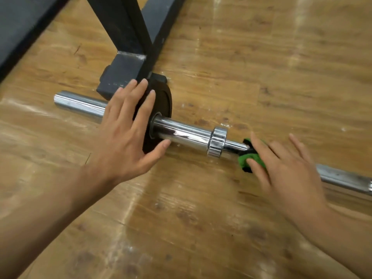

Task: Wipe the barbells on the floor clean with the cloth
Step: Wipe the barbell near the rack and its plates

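Observation:
A chrome barbell (pixel 187 133) lies on the wooden floor, running from the left to the right edge. A small black weight plate (pixel 163 93) sits on its thick sleeve. My left hand (pixel 128 129) lies flat with straight fingers against the plate, thumb touching the sleeve. A green and black cloth (pixel 249 158) is wrapped on the thin shaft just right of the chrome collar (pixel 216 141). My right hand (pixel 285 168) presses the cloth onto the shaft with spread fingers, thumb under the cloth. The hand hides most of the cloth.
A black steel rack base (pixel 122 71) with slanted posts stands just behind the plate. A dark mat edge (pixel 18 27) fills the top left corner. Scuffed wooden floor (pixel 181 218) spreads in front of the barbell.

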A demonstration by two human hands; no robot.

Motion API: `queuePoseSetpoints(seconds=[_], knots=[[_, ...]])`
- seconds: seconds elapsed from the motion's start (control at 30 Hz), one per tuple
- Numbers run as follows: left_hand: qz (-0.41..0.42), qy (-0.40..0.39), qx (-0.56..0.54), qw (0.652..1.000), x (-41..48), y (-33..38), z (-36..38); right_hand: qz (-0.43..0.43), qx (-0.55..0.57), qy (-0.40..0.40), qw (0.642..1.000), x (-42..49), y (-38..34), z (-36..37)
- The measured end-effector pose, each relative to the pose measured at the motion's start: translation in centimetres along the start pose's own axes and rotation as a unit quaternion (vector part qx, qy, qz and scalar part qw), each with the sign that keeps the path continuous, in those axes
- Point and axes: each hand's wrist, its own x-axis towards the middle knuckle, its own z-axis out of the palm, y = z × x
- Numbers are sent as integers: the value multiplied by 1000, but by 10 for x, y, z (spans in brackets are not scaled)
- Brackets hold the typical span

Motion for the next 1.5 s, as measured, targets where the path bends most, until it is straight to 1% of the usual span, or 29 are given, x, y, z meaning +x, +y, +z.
queuePoseSetpoints(seconds=[0.07, 0.13, 0.17, 0.23, 0.3, 0.33, 0.43, 0.53, 0.6, 0.67, 0.73, 0.8, 0.87, 0.9, 1.03, 1.07, 1.17, 1.23, 1.27, 1.33, 1.4, 1.5], knots=[[-29, 9, 14, 999, 17, 0, 7, 42, 34, 4, 999, 19, -11, 12], [-31, 0, 28, 999, 36, -2, 8, 62, 47, -2, 997, 36, -12, 15], [-15, 3, 37, 999, 42, 0, 7, 59, 41, -4, 997, 39, -7, 14], [48, 17, 36, 998, 50, 13, 11, 42, 10, 4, 999, 34, 8, 10], [99, -7, 13, 995, 59, 37, 24, 44, -5, 16, 999, 23, 15, 7], [104, -32, 5, 994, 67, 48, 36, 56, -6, 20, 998, 25, 14, 8], [64, -91, -2, 994, 96, 63, 69, 95, -8, 14, 995, 63, 0, 19], [55, -79, 3, 995, 115, 61, 89, 81, -8, 18, 997, 94, -9, 25], [67, -68, 4, 995, 123, 59, 93, 56, -27, 25, 998, 87, 9, 23], [59, -57, 11, 997, 132, 58, 96, 58, -45, 29, 997, 74, 27, 18], [48, -52, 11, 997, 144, 60, 102, 92, -21, 12, 995, 83, 29, 17], [46, -59, 2, 997, 153, 60, 105, 148, 30, -21, 988, 114, 20, 22], [50, -64, -1, 997, 161, 58, 109, 176, 56, -43, 982, 142, 14, 20], [48, -70, -2, 996, 165, 58, 110, 174, 54, -43, 982, 146, 17, 19], [22, -107, -15, 994, 175, 60, 112, 110, 9, -10, 994, 111, 39, 13], [17, -109, -16, 994, 177, 60, 111, 108, 18, -18, 994, 116, 40, 12], [23, -115, -22, 993, 176, 58, 111, 150, 57, -87, 983, 155, 28, 12], [22, -116, -22, 993, 173, 59, 111, 137, 66, -78, 985, 161, 21, 14], [23, -120, -27, 992, 170, 60, 109, 122, 65, -68, 988, 150, 21, 15], [19, -116, -41, 992, 160, 62, 105, 84, 25, -35, 996, 118, 27, 16], [17, -110, -54, 992, 146, 65, 99, 69, 0, -39, 997, 102, 31, 13], [9, -108, -68, 992, 122, 70, 91, 150, 49, -103, 982, 124, 9, 4]])
